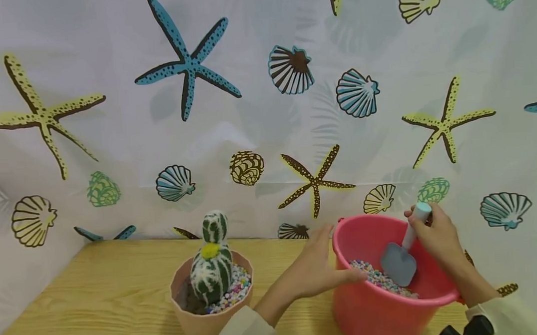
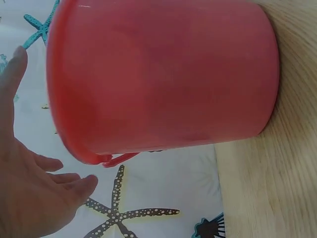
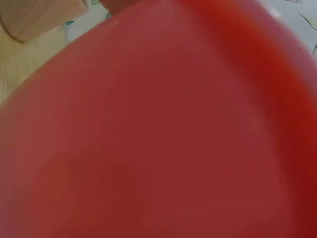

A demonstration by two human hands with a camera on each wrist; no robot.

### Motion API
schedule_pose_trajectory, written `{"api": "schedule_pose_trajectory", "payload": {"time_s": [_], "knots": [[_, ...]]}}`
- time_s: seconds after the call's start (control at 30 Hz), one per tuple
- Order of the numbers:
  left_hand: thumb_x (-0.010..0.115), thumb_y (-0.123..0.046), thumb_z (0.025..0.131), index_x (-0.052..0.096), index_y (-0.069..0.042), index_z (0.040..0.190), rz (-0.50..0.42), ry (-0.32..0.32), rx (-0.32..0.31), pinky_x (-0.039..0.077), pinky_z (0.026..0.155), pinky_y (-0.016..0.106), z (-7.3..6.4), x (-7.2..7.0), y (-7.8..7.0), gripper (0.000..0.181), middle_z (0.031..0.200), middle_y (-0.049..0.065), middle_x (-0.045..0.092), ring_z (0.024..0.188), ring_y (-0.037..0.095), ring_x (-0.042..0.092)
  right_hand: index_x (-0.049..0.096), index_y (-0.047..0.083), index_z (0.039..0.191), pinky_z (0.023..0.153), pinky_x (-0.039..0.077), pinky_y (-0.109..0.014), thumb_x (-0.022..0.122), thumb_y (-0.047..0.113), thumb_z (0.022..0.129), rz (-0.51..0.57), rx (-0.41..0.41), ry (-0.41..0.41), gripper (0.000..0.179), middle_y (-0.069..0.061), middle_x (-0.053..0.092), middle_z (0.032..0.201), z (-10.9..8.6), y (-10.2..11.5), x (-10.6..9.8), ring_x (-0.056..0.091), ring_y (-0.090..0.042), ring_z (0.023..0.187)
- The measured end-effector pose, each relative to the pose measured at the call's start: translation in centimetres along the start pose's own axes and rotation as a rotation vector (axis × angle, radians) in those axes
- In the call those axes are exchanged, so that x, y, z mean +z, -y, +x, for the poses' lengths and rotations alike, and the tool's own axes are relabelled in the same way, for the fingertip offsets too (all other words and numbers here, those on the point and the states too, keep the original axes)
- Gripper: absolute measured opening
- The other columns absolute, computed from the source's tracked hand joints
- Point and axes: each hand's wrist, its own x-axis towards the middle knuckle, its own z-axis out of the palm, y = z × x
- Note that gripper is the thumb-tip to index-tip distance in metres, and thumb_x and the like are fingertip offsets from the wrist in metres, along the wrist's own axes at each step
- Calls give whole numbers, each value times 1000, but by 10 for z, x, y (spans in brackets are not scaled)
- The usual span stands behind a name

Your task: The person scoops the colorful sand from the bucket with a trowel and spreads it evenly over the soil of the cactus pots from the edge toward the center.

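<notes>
My right hand grips the handle of a small grey shovel with a pale blue end cap. The shovel's blade points down inside a pink bucket, just above a layer of colourful pebbles. At the bucket's left rim is my left hand, fingers spread and holding nothing. In the left wrist view that hand is beside the bucket wall. Only the bucket's wall fills most of the right wrist view; the right hand's grip is hidden there.
Left of the bucket stands a peach pot holding a striped green cactus with a yellow flower. Colourful pebbles cover its right part, dark soil shows at left. Behind the wooden table hangs a seashell-patterned cloth.
</notes>
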Motion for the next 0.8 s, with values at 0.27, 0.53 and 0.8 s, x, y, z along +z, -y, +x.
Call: {"api": "schedule_pose_trajectory", "payload": {"time_s": [0.27, 0.53, 0.8], "knots": [[81, -50, 70, 8, -16, 154, 23, 73, 18, 41, 104, 50, 7, 9, 5, 117, 159, 5, 17, 143, 26, 26, 44, -8, 124, 90, 48, -57, 51, 25, 96, -145, 54, -95, 43, -31, 56, 118, -5, -5, 4, 57, -45, 104], [79, -53, 69, 4, -16, 155, 22, 90, -29, 37, 108, 50, 5, 7, 2, 120, 161, 3, 11, 144, 27, 24, 42, -7, 125, 99, 42, -58, 51, 23, 98, -98, 34, -68, 41, -32, 51, 125, -2, -3, 3, 50, -49, 119], [78, -53, 71, 3, -12, 154, 26, 112, -28, 33, 111, 50, 6, 6, 2, 120, 161, 6, 8, 146, 28, 20, 43, -4, 119, 88, 51, -34, 53, 25, 98, -28, -48, 49, 37, -28, 55, 120, 0, -4, 7, 52, -44, 117]]}}
